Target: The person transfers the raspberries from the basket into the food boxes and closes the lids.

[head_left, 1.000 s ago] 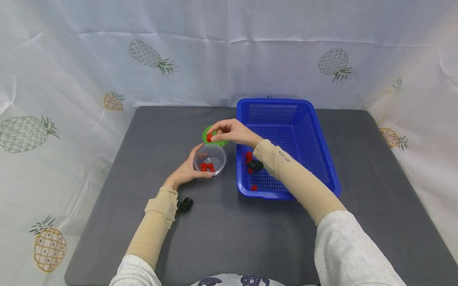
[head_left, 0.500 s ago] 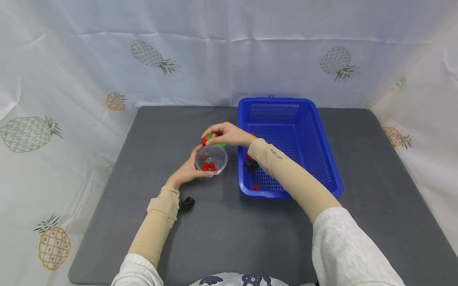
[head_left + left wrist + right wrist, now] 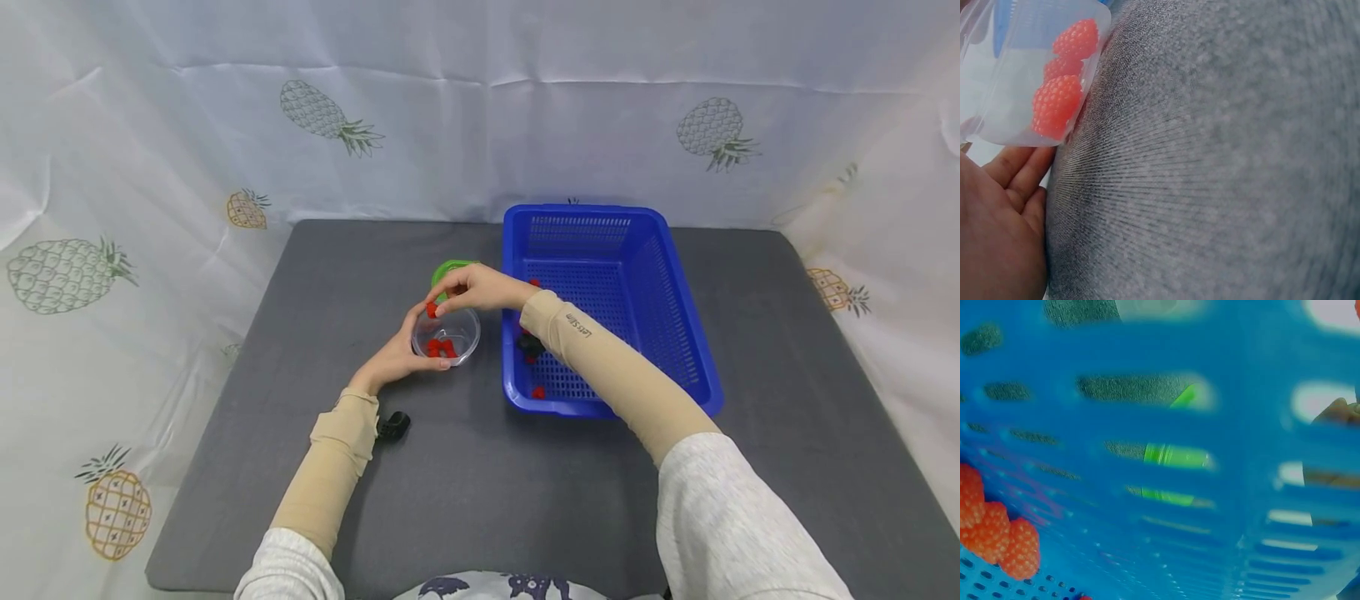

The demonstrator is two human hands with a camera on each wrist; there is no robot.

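Note:
My left hand (image 3: 393, 360) holds a clear round plastic tub (image 3: 471, 335) by its side, thumb at the front and fingers toward the back. Several red raspberries (image 3: 1057, 106) lie at the tub's bottom in the left wrist view. Over the tub's back rim, my right hand (image 3: 480, 287) pinches one raspberry (image 3: 431, 309) between thumb and fingertips. A green lid (image 3: 444, 271) lies on the table behind the tub, partly covered by the right hand. More raspberries (image 3: 1000, 537) sit in the blue basket (image 3: 611, 212), some hidden by the right forearm.
The basket, with slotted walls, stands right of the tub on a dark grey table (image 3: 480, 492). Its near-left corner holds a lone raspberry (image 3: 538, 392). A white curtain (image 3: 480, 142) with printed pineapples hangs behind the table. Black wrist cameras (image 3: 393, 426) are on both wrists.
My right hand has carried the raspberry from over the green lid slightly left and nearer, to the tub's back rim. The left hand keeps its grip on the tub.

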